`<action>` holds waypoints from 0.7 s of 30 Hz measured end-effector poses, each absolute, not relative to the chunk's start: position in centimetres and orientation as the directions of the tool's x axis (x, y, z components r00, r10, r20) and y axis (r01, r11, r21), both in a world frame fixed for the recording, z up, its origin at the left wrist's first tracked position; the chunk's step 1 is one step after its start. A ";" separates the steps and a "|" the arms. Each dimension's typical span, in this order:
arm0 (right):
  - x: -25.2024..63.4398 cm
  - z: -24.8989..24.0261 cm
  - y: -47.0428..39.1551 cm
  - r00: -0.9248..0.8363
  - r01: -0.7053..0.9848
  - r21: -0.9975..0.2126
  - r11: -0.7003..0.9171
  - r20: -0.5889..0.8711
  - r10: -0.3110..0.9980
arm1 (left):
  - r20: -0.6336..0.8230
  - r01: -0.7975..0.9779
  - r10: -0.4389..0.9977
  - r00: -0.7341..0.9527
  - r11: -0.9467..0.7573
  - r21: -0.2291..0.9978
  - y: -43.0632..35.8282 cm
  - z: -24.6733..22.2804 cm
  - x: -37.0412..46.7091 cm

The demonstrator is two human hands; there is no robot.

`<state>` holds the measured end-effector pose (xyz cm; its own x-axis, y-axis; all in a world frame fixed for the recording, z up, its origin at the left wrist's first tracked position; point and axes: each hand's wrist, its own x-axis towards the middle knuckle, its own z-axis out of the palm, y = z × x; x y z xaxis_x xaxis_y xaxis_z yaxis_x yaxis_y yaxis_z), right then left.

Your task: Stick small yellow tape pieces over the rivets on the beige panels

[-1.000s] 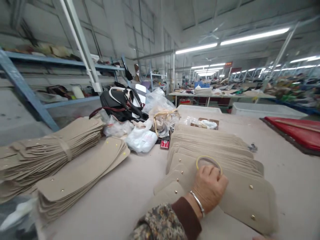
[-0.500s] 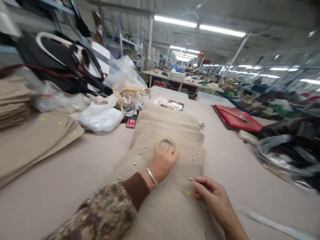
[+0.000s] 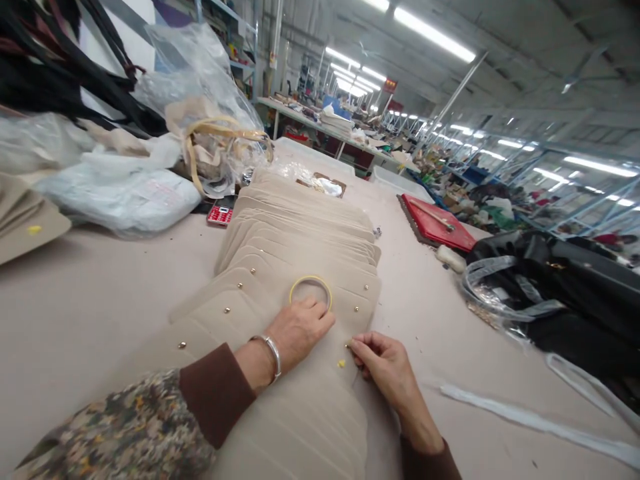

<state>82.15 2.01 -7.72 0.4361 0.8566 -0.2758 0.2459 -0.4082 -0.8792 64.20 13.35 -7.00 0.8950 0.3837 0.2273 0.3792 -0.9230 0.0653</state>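
Overlapping beige panels (image 3: 295,250) with small metal studs (image 3: 240,285) run away from me along the table. My left hand (image 3: 300,333) rests on them, its fingers curled over the near edge of a roll of yellow tape (image 3: 311,279). To its right, my right hand (image 3: 383,363) pinches thumb and forefinger beside a stud at the panels' right edge. What looks like a tiny bit of yellow tape is at those fingertips, mostly hidden. Just below sits another yellow tape piece (image 3: 341,363), on a panel.
Plastic-wrapped bundles (image 3: 125,193) and a red calculator (image 3: 220,215) lie at left, near more beige panels (image 3: 30,220). On the right are a red board (image 3: 437,223), a black bag (image 3: 565,287) and a white strip (image 3: 525,417). A clear tray (image 3: 403,183) stands behind.
The view has shifted, so the table and both hands appear farther left. My left hand stays at the tape roll, and my right hand keeps its pinch by the stud.
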 end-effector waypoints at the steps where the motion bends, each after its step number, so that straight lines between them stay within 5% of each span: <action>1: 82.0 -7.7 2.0 0.436 0.278 -0.867 -0.414 -0.270 0.858 | 0.240 0.348 0.354 0.904 -0.935 0.068 13.2 -7.0 64.1; 5: 81.9 -7.6 2.2 0.453 0.292 -0.847 -0.443 -0.285 0.844 | 0.259 0.244 0.259 0.930 -0.966 0.089 12.6 -6.5 63.9; 14: 82.1 -7.2 2.2 0.403 0.247 -0.864 -0.438 -0.319 0.858 | 0.157 0.328 0.345 0.925 -0.936 0.125 11.0 -6.4 63.6; 21: 81.5 -6.9 2.1 0.364 0.569 -0.727 -0.386 -0.198 0.910 | 0.137 0.355 0.375 0.917 -0.923 0.150 11.4 -6.5 63.2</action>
